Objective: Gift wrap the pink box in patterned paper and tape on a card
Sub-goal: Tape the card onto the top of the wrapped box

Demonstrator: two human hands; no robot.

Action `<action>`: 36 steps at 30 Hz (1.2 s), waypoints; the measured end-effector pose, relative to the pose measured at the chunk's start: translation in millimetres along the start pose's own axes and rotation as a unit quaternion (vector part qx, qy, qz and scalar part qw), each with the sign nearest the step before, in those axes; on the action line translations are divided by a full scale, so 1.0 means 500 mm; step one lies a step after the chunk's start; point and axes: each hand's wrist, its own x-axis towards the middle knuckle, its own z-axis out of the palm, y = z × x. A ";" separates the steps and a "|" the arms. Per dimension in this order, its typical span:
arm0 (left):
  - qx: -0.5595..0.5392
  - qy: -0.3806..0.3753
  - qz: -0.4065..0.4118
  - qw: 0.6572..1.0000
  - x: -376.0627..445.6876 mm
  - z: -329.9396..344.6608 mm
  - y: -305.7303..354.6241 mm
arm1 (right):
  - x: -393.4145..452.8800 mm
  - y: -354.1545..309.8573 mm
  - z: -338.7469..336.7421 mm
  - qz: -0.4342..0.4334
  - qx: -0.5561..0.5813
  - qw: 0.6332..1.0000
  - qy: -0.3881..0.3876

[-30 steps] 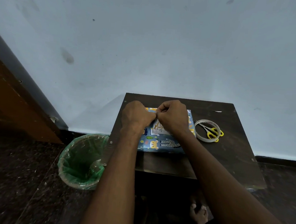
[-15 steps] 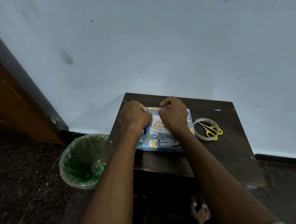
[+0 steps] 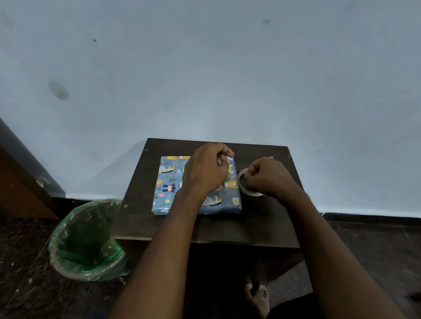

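Head view
Background: a pale blue-grey wall [image 3: 211, 59] fills the upper two thirds of the frame; a dark speckled floor [image 3: 10, 257] runs along the bottom.
Surface: a small dark wooden table [image 3: 262, 225] stands at centre, against the wall.
Wrapped box [image 3: 168, 181]: lies flat on the table, centre of frame, covered in blue animal-patterned paper; no pink shows.
Card: hidden under the left hand; cannot tell its position.
Left hand [image 3: 205, 170]: rests on the box top, fingers curled at the far right corner; what they pinch cannot be told.
Right hand [image 3: 269, 177]: fingers curled, over the tape roll [image 3: 246, 190] just right of the box; whether it grips the roll cannot be told.
Bin [image 3: 86, 240]: lower left, lined with a green bag, beside the table.
Foot [image 3: 258, 298]: bare, on the floor under the table.
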 end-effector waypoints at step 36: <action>-0.497 0.115 -0.333 0.793 -0.041 0.016 0.091 | -0.089 -0.040 -0.027 -0.191 0.070 0.967 0.155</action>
